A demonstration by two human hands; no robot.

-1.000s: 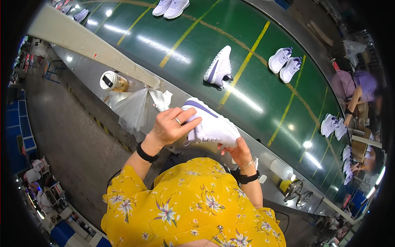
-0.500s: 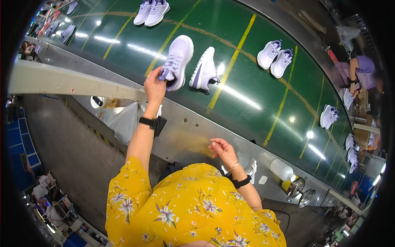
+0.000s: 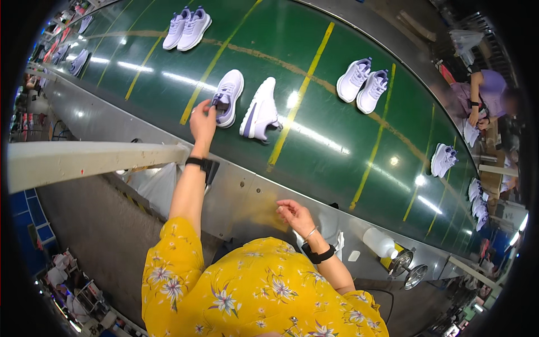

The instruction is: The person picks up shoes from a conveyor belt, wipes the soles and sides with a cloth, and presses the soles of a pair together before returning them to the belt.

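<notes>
My left hand [image 3: 203,122] reaches over the belt, its fingertips closed at the heel collar of a white and lavender sneaker [image 3: 228,96]. That sneaker rests sole down with its toe pointing away from me. Just right of it, a matching sneaker [image 3: 261,112] lies on its side, showing its white and purple sole edge. My right hand [image 3: 297,217] hovers over the metal ledge [image 3: 236,194] with loosely curled, parted fingers and nothing in them.
Pairs of sneakers stand on the green belt [image 3: 314,163] at the far left [image 3: 187,28] and right [image 3: 362,84]. A pale beam [image 3: 95,160] crosses at left. A white bottle [image 3: 380,242] and a metal-topped can [image 3: 400,259] stand at right. A person [image 3: 480,101] works across the belt.
The sneaker in my left hand has come down from above the belt onto its surface, upright beside the other one. My right hand has stayed near the ledge.
</notes>
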